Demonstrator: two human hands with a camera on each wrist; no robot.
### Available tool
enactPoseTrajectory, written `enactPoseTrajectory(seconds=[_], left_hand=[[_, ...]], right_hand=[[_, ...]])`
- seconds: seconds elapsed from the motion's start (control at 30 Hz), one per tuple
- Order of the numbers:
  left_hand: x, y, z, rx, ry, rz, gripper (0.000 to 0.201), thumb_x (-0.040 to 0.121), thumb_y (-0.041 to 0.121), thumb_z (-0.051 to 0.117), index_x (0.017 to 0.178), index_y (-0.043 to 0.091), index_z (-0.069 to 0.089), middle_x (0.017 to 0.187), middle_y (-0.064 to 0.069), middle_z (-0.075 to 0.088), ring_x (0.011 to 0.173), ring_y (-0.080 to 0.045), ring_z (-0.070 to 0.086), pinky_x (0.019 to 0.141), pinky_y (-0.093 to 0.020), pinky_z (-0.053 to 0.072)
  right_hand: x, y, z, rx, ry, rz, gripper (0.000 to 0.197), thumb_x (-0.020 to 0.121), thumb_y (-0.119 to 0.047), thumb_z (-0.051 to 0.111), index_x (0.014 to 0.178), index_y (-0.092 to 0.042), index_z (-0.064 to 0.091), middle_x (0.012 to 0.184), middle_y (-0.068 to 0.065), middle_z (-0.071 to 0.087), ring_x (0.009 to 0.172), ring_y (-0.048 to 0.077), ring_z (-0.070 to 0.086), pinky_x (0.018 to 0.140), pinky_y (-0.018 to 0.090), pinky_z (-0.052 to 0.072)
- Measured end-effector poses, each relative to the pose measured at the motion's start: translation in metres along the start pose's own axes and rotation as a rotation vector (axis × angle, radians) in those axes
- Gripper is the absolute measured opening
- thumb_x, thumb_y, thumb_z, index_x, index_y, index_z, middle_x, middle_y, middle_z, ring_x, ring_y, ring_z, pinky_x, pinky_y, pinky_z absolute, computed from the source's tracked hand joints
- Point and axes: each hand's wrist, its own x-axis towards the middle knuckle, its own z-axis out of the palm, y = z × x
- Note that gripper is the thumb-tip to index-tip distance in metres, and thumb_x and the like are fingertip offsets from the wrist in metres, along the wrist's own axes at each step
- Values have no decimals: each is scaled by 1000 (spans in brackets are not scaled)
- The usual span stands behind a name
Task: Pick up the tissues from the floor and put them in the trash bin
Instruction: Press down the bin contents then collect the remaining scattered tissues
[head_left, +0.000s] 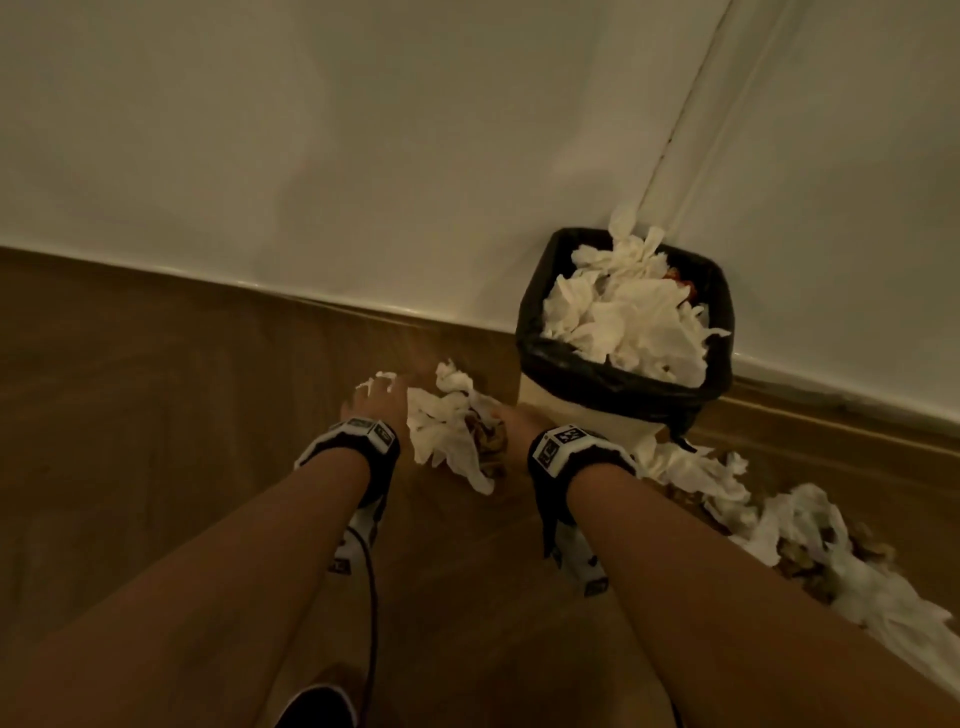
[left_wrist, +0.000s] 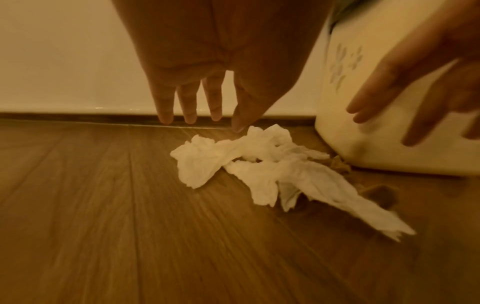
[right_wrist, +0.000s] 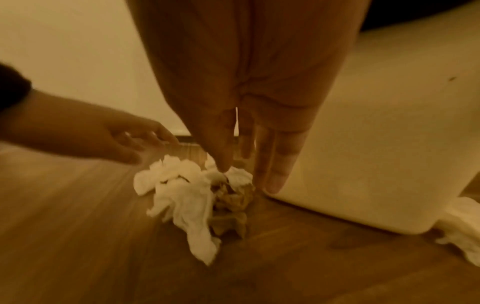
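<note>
**Both hands down at the tissue clump, nothing gripped yet**

Left hand (left_wrist: 207, 61) sits at the left edge of the tissue clump (head_left: 452, 431), fingers (left_wrist: 165, 105) straight and spread, tips just above the wooden floor (head_left: 156, 415). Holds nothing. In the head view a scrap of white shows past its fingertips; can't tell if it touches.

Right hand (right_wrist: 246, 92) comes down on the right side of the same clump, fingers extended and loose, not curled. Thumb tip meets the top of the tissue in the right wrist view; no pinch visible.

The clump lies on the floor between the two hands, just left of the trash bin (head_left: 587, 410). It is white sheets crumpled over some brownish bits.

The bin is cream with a black bag liner (head_left: 535, 332), standing against the white wall (head_left: 363, 156). It is piled over the rim with tissues (head_left: 628, 317).

More tissues (head_left: 789, 525) trail along the floor to the right of the bin toward the near right, again mixed with brown debris.

Both wrists carry black-and-white camera bands (head_left: 563, 441).
</note>
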Motion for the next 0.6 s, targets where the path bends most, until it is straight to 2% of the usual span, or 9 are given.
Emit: enactPoseTrajectory(seconds=[0.07, 0.1, 0.17, 0.3, 0.43, 0.6], left_hand=[[4, -9, 3, -31, 0, -44, 64, 91, 30, 51, 146, 24, 18, 150, -11, 21, 135, -35, 25, 109, -47, 28], [6, -13, 5, -39, 3, -59, 64, 92, 29, 50, 146, 25, 17, 150, -10, 19, 136, -34, 24, 110, -47, 27], [9, -20, 6, -51, 25, -74, 65, 92, 27, 52, 146, 27, 16, 152, -8, 16, 137, -34, 21, 111, -49, 25], [18, -34, 9, -135, 55, -72, 70, 89, 26, 56, 145, 35, 15, 156, -4, 4, 138, -38, 17, 111, -52, 23], [29, -40, 13, -177, -8, -72, 64, 92, 33, 52, 143, 45, 17, 157, -3, -6, 138, -42, 16, 110, -55, 25], [37, -36, 17, -135, -31, -2, 63, 88, 37, 58, 142, 42, 25, 157, 1, -5, 139, -40, 15, 109, -55, 26]], right_hand=[[6, -3, 4, 32, -6, 31, 54, 96, -44, 44, 145, -27, 29, 144, 11, 39, 124, 33, 45, 97, 39, 39], [9, -3, 7, 25, 16, 45, 56, 96, -31, 50, 146, -25, 27, 144, 12, 37, 125, 33, 43, 99, 39, 39], [11, -6, 11, 57, 9, 76, 60, 93, -21, 56, 146, -22, 28, 143, 12, 34, 128, 33, 40, 102, 40, 38], [12, -4, 28, 2, -17, 30, 57, 88, -20, 61, 140, -20, 36, 146, 10, 26, 132, 33, 33, 108, 41, 35], [10, -6, 40, 1, -27, 41, 39, 92, -18, 54, 131, -14, 48, 143, 13, 26, 120, 35, 46, 102, 39, 41], [10, -7, 35, -24, -46, 83, 35, 95, -14, 50, 129, -9, 48, 144, 16, 27, 125, 32, 42, 104, 36, 36]])
